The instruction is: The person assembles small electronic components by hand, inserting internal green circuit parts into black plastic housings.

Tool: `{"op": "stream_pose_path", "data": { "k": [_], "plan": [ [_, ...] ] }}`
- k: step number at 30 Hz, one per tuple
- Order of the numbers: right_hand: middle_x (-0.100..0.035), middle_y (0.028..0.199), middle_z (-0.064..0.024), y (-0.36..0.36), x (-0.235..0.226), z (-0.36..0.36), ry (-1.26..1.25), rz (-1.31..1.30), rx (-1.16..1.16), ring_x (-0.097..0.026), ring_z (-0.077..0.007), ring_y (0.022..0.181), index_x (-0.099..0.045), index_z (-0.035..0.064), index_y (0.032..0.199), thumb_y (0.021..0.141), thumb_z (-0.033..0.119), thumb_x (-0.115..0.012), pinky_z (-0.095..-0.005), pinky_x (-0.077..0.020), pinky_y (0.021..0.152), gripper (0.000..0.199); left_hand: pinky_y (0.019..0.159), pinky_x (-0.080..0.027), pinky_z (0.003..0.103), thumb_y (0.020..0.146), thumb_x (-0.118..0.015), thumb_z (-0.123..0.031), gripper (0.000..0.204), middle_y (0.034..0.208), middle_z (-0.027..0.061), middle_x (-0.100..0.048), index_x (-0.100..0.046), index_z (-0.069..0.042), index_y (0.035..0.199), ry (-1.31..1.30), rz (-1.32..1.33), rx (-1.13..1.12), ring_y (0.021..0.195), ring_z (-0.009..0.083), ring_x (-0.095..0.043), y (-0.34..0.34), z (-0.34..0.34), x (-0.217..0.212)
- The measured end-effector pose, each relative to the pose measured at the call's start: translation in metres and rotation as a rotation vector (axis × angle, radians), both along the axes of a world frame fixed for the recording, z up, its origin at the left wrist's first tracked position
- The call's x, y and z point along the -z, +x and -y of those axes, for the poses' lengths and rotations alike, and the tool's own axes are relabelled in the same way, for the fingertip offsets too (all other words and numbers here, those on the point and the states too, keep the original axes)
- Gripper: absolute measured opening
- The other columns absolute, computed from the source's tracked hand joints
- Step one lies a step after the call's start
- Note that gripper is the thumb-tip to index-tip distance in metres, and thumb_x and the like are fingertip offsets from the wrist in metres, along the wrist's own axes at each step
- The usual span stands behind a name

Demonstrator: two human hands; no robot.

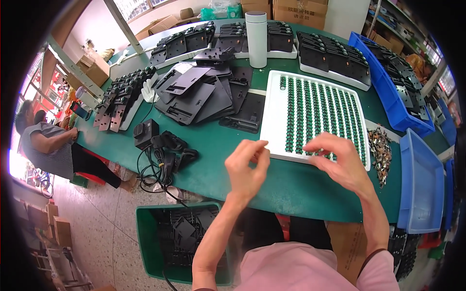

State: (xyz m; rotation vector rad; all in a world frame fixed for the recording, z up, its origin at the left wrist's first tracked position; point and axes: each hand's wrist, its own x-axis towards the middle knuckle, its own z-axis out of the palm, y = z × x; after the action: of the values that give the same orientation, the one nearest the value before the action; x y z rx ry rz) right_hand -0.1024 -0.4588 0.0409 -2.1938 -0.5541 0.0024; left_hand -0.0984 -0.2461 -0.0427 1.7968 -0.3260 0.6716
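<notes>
The left hand [246,165] hovers over the green table [213,165] just off the near-left corner of the white tray [272,121], fingertips pinched narrow; whether they hold a part I cannot tell. At its two o'clock, the right hand [337,160] rests on the tray's near edge, fingers curled onto the green components [320,111], nothing clearly gripped. Their rows run toward twelve o'clock, and the right hand is nearer.

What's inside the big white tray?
The white plastic tray holds rows of small green parts. The right hand covers some at the tray's near edge.
</notes>
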Motion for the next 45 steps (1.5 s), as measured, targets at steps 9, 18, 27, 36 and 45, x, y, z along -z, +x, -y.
{"op": "stream_pose_path", "data": {
  "k": [9, 18, 27, 36, 45],
  "plan": [
    [-0.067, 0.095, -0.0099, 0.087, 0.048, -0.075, -0.224, 0.345, -0.139, -0.062, -0.0242, 0.094, -0.069, 0.0019, 0.097, 0.077, 0.013, -0.069, -0.0382, -0.0495, 0.079, 0.023, 0.059, -0.044, 0.020, 0.081, -0.065, 0.006, 0.013, 0.076, -0.0011, -0.059, -0.069, 0.002, 0.093, -0.116, -0.088, -0.203, 0.065, 0.0044, -0.054, 0.013, -0.013, 0.028],
    [-0.068, 0.093, -0.0071, 0.120, 0.084, -0.141, -0.760, 0.466, 0.045, -0.061, -0.0246, 0.097, -0.070, 0.0124, 0.086, 0.075, 0.020, -0.068, -0.0446, -0.0442, 0.078, 0.014, 0.068, -0.047, 0.022, 0.086, -0.064, 0.002, 0.014, 0.086, -0.0003, -0.062, -0.069, 0.001, 0.099, -0.391, -0.157, -0.337, 0.076, 0.0072, -0.055, 0.023, -0.016, 0.029],
    [-0.067, 0.073, -0.0082, 0.114, 0.101, -0.175, -0.430, 0.347, -0.042, -0.064, -0.0267, 0.080, -0.068, 0.0118, 0.070, 0.070, 0.021, -0.065, -0.0456, -0.0375, 0.070, 0.010, 0.081, -0.047, 0.028, 0.088, -0.063, -0.001, 0.030, 0.108, 0.0064, -0.063, -0.063, 0.003, 0.117, -0.513, -0.142, -0.378, 0.092, 0.0130, -0.057, 0.030, -0.027, 0.036],
    [-0.056, 0.054, -0.0113, 0.093, 0.123, -0.179, 0.057, 0.458, 0.018, -0.057, -0.0327, 0.053, -0.056, 0.0101, 0.066, 0.071, 0.023, -0.064, -0.0459, -0.0292, 0.060, 0.016, 0.084, -0.051, 0.030, 0.096, -0.054, -0.010, 0.043, 0.121, 0.0117, -0.057, -0.044, 0.002, 0.137, -0.509, -0.171, -0.333, 0.096, 0.0166, -0.061, 0.032, -0.032, 0.039],
    [-0.054, 0.049, -0.0123, 0.062, 0.116, -0.166, 0.079, 0.375, -0.030, -0.056, -0.0339, 0.050, -0.055, 0.0047, 0.071, 0.058, 0.018, -0.068, -0.0434, -0.0262, 0.057, 0.022, 0.073, -0.053, 0.029, 0.085, -0.057, 0.010, 0.053, 0.103, 0.0101, -0.060, -0.047, -0.005, 0.136, -0.581, -0.162, -0.330, 0.083, 0.0162, -0.060, 0.008, -0.015, 0.023]
  ]
}}
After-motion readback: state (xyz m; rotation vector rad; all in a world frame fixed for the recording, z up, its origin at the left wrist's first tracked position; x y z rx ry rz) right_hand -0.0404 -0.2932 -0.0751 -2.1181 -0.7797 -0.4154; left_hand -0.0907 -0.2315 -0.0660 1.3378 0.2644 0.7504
